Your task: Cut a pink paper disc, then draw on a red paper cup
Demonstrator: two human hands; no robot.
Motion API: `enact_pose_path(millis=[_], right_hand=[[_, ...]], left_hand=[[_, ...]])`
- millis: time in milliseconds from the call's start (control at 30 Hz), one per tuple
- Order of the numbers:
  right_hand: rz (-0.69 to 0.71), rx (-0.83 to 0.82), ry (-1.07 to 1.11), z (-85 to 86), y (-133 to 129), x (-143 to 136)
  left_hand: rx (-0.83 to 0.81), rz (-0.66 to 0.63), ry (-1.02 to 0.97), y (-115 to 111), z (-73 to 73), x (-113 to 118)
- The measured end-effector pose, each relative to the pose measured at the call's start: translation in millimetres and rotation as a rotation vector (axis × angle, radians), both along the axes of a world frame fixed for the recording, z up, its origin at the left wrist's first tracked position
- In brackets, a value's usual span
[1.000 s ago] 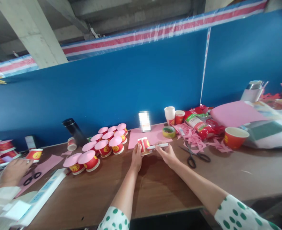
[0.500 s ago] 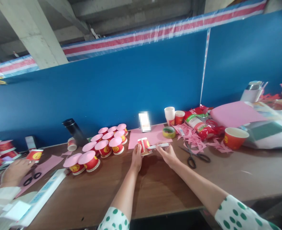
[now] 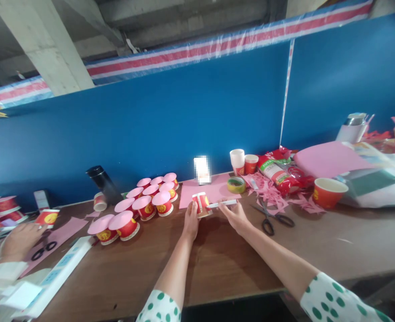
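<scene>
My left hand (image 3: 191, 220) grips a red-and-white paper cup (image 3: 203, 203) above the table, fingers round its left side. In my right hand (image 3: 237, 218) is a slim white pen (image 3: 223, 204), pinched between thumb and fingers. It points left, and its tip is at the cup's right side; whether it touches cannot be made out. Just beyond the cup lies a sheet of pink paper (image 3: 188, 192), with a roll of tape (image 3: 236, 184) at its right end. Black-handled scissors (image 3: 273, 219) rest on the table to the right of my right hand.
Several red cups with pink paper discs (image 3: 144, 205) stand to the left. A co-worker's hand (image 3: 21, 241) is beside another red cup (image 3: 48, 218), near a white power strip (image 3: 56, 275). Rightward are pink paper shreds (image 3: 267, 190), a red bag (image 3: 279, 174) and an orange-red cup (image 3: 329, 192).
Almost nothing differs. Both my hands keep the cup and the pen in the same position; the whole view has shifted very slightly.
</scene>
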State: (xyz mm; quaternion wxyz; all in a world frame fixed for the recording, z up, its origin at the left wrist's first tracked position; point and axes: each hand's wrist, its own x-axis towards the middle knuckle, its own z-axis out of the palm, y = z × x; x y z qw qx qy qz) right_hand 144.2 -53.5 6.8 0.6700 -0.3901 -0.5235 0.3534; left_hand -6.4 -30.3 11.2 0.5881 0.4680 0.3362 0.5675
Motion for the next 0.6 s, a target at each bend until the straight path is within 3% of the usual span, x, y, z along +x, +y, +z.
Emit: enact_pose_path(millis=[600], right_hand=[[0.022, -0.011, -0.004, 1.0, -0.3, 1.5]], left_hand=[[0.057, -0.001, 0.045, 5.2, -7.2, -1.5]])
